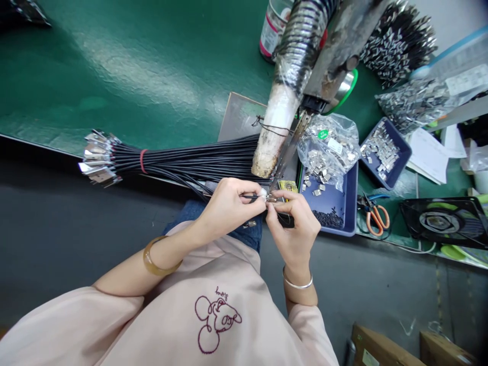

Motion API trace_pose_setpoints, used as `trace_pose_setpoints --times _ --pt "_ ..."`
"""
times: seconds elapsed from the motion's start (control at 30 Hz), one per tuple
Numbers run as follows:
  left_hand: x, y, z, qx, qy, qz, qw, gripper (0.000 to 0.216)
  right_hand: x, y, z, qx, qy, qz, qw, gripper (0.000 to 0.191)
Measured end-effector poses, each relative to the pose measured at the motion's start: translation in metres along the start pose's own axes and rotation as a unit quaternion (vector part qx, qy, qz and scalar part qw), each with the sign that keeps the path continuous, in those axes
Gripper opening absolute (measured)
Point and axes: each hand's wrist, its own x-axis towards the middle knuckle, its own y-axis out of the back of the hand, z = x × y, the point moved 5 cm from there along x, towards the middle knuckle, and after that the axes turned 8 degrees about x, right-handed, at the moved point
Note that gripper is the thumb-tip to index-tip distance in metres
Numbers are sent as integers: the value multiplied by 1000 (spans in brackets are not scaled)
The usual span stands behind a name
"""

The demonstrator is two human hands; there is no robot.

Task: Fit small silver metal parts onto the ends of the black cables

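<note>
My left hand (226, 206) pinches a black cable (249, 196) near its end, with something small and white at the fingertips. My right hand (295, 221) closes its thumb and fingers on a small metal connector (272, 200) at that cable's end. Both hands meet at the table's front edge, just under the tip of a soldering iron (290, 145) that slants down from above. Left of the iron, a thick bundle of black cables (190, 161) with metal plugs lies tied by a red band (142, 161). Fingers partly cover the joint between cable and connector.
A taped fume hose (280, 104) hangs low above the hands. To the right are a blue tray (349, 203) with metal shells and black bits, a smaller bin (405, 152), orange-handled pliers (377, 221) and a black fan (442, 221). A jar (270, 38) stands behind the hose.
</note>
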Motion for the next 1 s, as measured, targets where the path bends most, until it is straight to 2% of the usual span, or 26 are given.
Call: trace_pose_setpoints --times 0.23,0.33,0.43,0.53,0.6,0.7,0.77,0.87,1.0 --pt "-2 -2 -3 -12 3 -27 1000 15 -5 1 -1 -10 22 -1 1000 15" --pt "-5 -2 -3 15 -33 -38 999 15 -9 3 -3 -22 30 8 999 14" --pt "-10 3 -1 66 -88 -14 994 12 -15 7 -4 -27 21 26 999 13" --pt "-15 11 4 97 -151 4 984 12 -20 12 5 47 -61 37 996 9" --pt "-17 12 4 87 -164 -50 981 18 -23 8 16 141 -151 6 978 10" --pt "-18 12 -1 39 -113 -161 980 27 -29 -3 26 208 -235 -59 947 17" --pt "-19 14 -4 1 -75 -183 980 28 -32 0 24 149 -210 -20 966 14" --pt "-19 17 -6 -49 -48 -173 982 28 -36 9 6 -6 -78 72 994 3" --pt "-20 16 -7 -66 -51 -189 978 34 -36 -7 -16 -125 63 14 990 18"
